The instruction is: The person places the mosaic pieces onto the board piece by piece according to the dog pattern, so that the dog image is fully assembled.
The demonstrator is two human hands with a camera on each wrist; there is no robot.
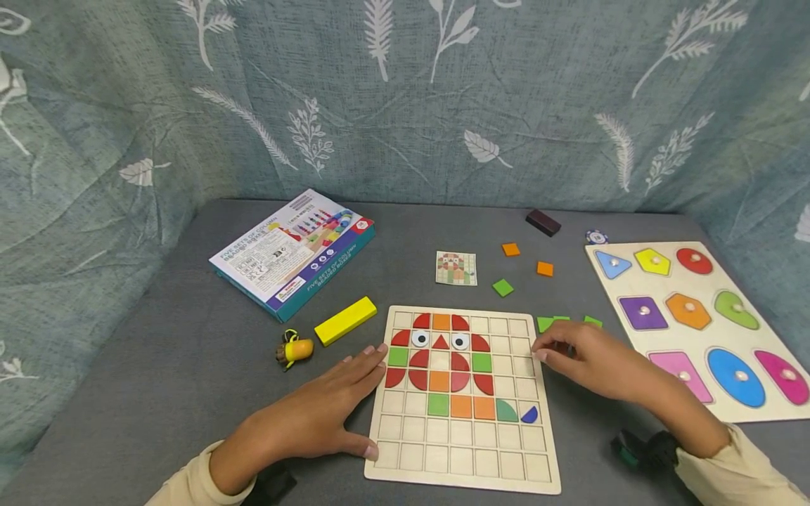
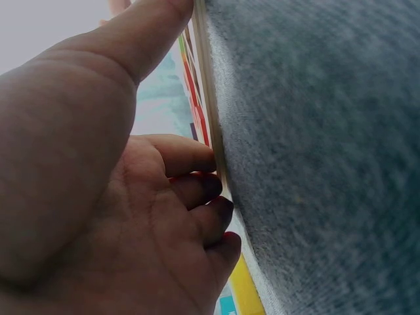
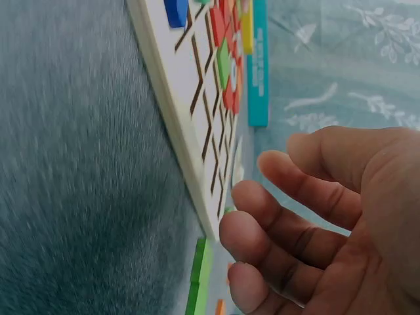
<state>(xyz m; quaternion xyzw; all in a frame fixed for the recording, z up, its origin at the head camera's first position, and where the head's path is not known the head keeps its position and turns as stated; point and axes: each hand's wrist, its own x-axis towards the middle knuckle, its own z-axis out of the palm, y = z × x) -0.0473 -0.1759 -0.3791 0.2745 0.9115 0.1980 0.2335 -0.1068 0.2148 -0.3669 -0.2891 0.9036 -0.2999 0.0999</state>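
The grid board (image 1: 462, 450) is lying nearest the person on the grey table (image 1: 190, 351), and everything else is placed around it. The left hand (image 1: 316, 414) is resting flat against the board's left edge, fingers straight and holding nothing, thumb lying along the lower left corner. The right hand (image 1: 585, 362) is hovering at the board's right edge, fingers loosely bent with their tips (image 3: 252, 236) just over the rim; whether they are pinching a piece cannot be told. Coloured tiles are filling the board's upper middle cells, with a blue piece (image 1: 529, 414) sitting towards its right side. Green tiles (image 1: 550, 322) are lying just beyond the right hand. Left of the board a yellow block (image 1: 345, 320) is lying; right of it a shape puzzle (image 1: 696, 323) is sitting. Beyond the board are waiting a pattern card (image 1: 455, 268), orange tiles (image 1: 544, 268) and a game box (image 1: 294, 251).
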